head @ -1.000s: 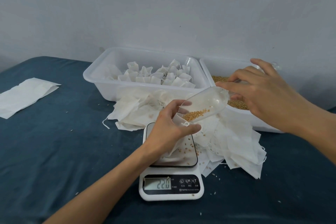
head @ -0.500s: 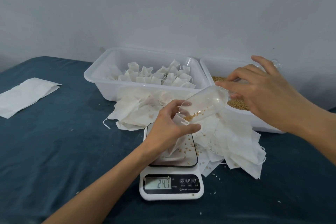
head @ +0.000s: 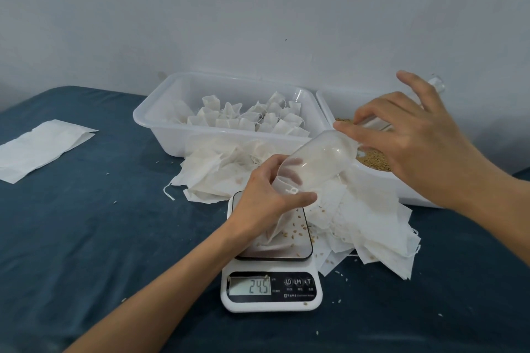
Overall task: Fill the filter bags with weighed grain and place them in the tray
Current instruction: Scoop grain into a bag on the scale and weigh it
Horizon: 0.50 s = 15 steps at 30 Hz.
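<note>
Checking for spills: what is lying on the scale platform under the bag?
Loose grains lie scattered on the scale platform, beside the filter bag that the left hand holds open. Anything under the bag, hand and wrist is hidden.

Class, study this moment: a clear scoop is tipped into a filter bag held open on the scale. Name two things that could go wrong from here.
1. Spillage: loose grains already lie on the scale platform, so they may be counted in the reading without being in the filter bag.
2. False weight: the left hand holds the bag over the platform and may press on it, skewing the reading as the right hand tips the scoop.
</note>
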Motion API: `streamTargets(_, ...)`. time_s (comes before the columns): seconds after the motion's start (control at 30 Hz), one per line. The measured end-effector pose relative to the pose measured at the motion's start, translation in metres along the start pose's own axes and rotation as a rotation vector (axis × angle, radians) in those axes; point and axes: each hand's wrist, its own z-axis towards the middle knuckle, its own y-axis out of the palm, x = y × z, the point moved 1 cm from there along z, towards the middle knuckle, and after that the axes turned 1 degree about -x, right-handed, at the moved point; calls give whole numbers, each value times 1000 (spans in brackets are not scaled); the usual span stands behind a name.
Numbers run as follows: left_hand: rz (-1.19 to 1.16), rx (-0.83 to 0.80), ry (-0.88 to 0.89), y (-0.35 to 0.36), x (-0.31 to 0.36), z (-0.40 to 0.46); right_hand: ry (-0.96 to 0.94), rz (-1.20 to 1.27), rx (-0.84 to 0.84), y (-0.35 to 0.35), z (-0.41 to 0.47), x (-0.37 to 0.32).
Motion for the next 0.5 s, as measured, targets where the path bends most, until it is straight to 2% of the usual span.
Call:
streamTargets(0.17, 8, 11, -2, -1, 0, 0, -7, -6, 21, 1, -1, -1)
streamTargets(0.3, 6, 28, -10, -1, 0, 0, 97, 32, 7, 8, -8, 5)
streamTargets(0.4, 36, 33, -11, 0, 1, 0, 270, 196, -55, 22, -23, 17)
streamTargets(0.5, 64, 1, 0, 1, 0, 0, 626, 443, -138, 43, -42, 34)
